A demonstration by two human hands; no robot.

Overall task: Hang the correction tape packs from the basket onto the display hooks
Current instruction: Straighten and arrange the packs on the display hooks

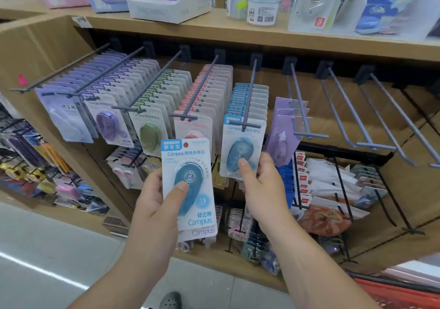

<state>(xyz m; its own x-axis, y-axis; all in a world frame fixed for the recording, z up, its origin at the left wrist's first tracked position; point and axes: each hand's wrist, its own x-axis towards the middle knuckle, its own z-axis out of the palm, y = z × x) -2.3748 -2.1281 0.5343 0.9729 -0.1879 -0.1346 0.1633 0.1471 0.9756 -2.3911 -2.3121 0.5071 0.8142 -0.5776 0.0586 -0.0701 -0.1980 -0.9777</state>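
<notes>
- The left hand [154,204] grips a small stack of blue packs [188,152], thumb across the front card and fingers behind. A second card peeks out at the stack's six o'clock edge.
- The right hand [262,189] pinches the front blue pack [240,139] on the blue hook [250,94], thumb on the blister and fingers behind. That pack's top sits right at the hook's crossbar; whether its hole is fully past the tip I cannot tell.
- Likeliest slip: if the right hand lets go with the card only half over the crossbar, the card could tip off and drop onto the lower hooks [341,185] at five o'clock.
- The row on that hook looks filled nearly to the tip, so the next pack may need the row eased toward twelve o'clock. A hard shove could bend the thin card tops.
- Only a thumb pins the stack in the left hand. Peeling off the top card one-handed could let the back one slide out downward.
- Neighbours crowd close: the pink row [204,94] is at nine o'clock of the blue hook. A purple pack [283,127] is at three o'clock, just beside the right hand's fingers. A wide swing would knock either.
- Open room lies at the bare hooks [350,106] further toward three o'clock, and in the aisle behind the hands. The shelf edge [238,32] caps any lift at twelve o'clock.
- The basket [404,294], red, shows low at about five o'clock, well apart from both hands.
</notes>
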